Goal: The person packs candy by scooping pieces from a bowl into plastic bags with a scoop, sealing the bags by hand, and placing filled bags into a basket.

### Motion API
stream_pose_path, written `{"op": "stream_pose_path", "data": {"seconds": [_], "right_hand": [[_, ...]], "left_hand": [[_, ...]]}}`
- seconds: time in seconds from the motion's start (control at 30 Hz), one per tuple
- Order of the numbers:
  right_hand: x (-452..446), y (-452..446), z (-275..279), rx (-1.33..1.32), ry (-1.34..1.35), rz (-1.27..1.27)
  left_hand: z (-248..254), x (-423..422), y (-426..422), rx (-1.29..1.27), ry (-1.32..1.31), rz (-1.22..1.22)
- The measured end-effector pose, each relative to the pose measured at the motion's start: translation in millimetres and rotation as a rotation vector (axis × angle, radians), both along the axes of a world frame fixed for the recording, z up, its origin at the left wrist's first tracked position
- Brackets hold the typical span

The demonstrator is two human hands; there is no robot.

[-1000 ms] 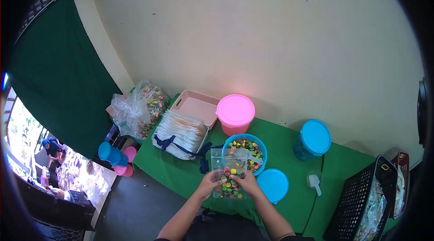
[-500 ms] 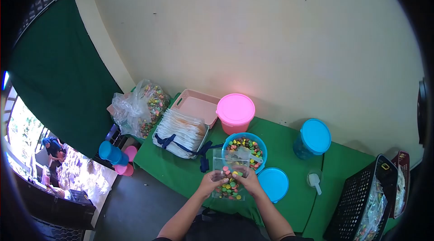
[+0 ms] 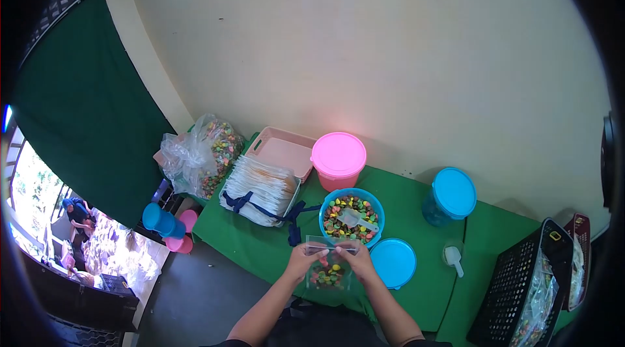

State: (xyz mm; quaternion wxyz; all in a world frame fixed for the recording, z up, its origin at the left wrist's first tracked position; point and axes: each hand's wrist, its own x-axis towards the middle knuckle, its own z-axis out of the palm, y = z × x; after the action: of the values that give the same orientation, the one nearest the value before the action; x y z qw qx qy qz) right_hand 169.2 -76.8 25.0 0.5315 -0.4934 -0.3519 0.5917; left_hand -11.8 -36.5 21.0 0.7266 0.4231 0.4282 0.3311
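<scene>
A clear zip bag with colourful candies in its lower part is held upright in front of me. My left hand pinches its upper left side, and my right hand pinches the upper right, both near the top strip. Just beyond the bag stands a blue tub full of mixed candies. A clear scoop lies on the candies in it. The tub's blue lid rests flat on the table beside my right hand.
Stacked white packets fill a basket with a navy ribbon. Behind are a pink tray, a pink lidded tub and a big candy bag. Rightward stand a blue-lidded tub, a white scoop and a black crate.
Both hands have moved up to the bag's top and closer together. The bag's upper part, raised in front of the blue tub before, now sits lower, leaving the scoop in plain view.
</scene>
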Motion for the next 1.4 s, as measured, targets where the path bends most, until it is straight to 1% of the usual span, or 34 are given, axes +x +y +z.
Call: {"op": "stream_pose_path", "data": {"seconds": [0.13,0.2,0.23,0.3,0.33,0.4,0.53,0.6,0.73,0.8,0.93,1.03,1.1,1.13,1.2,1.23,1.3,1.4], "right_hand": [[0,2,-16,0.004,-0.094,0.027],[0,2,-16,0.079,-0.274,0.059],[1,1,-16,0.079,-0.275,0.058],[3,1,-18,0.093,-0.134,0.049],[4,1,-17,0.094,-0.134,0.050],[7,1,-14,0.030,0.091,0.028],[8,-2,-19,0.049,0.091,-0.008],[5,-3,-20,0.093,-0.105,-0.065],[5,-3,-21,0.105,-0.112,-0.088],[5,-2,-20,0.093,-0.058,-0.073],[8,-1,-15,0.092,0.027,-0.046],[11,-1,-17,0.097,0.088,-0.023],[13,-2,-15,0.112,0.006,-0.003],[14,-2,-15,0.112,0.007,-0.003],[16,-3,-13,0.109,-0.124,0.009],[16,-3,-11,0.107,-0.123,0.009],[18,-3,-4,0.086,-0.283,0.045],[14,-4,-4,0.092,-0.281,-0.017]], "left_hand": [[2,6,-5,0.000,0.050,0.041],[-2,7,-3,0.039,0.060,0.083],[-1,7,-3,0.040,0.060,0.082],[3,5,-3,-0.005,0.083,0.108],[2,5,-2,-0.004,0.082,0.108],[-2,3,0,0.051,0.031,0.143],[0,3,0,0.055,0.059,0.130],[4,4,-1,0.002,0.081,0.122],[2,4,1,0.019,0.050,0.118],[5,3,1,-0.019,0.076,0.117],[8,0,3,0.018,0.069,0.099],[11,-1,2,0.018,0.117,0.090],[8,-2,3,0.057,0.127,0.096],[9,-2,2,0.056,0.128,0.096],[11,-3,1,0.085,0.177,0.098],[10,-3,1,0.083,0.177,0.098],[9,-3,1,0.144,0.078,0.098],[10,-2,0,0.142,0.091,0.108]]}}
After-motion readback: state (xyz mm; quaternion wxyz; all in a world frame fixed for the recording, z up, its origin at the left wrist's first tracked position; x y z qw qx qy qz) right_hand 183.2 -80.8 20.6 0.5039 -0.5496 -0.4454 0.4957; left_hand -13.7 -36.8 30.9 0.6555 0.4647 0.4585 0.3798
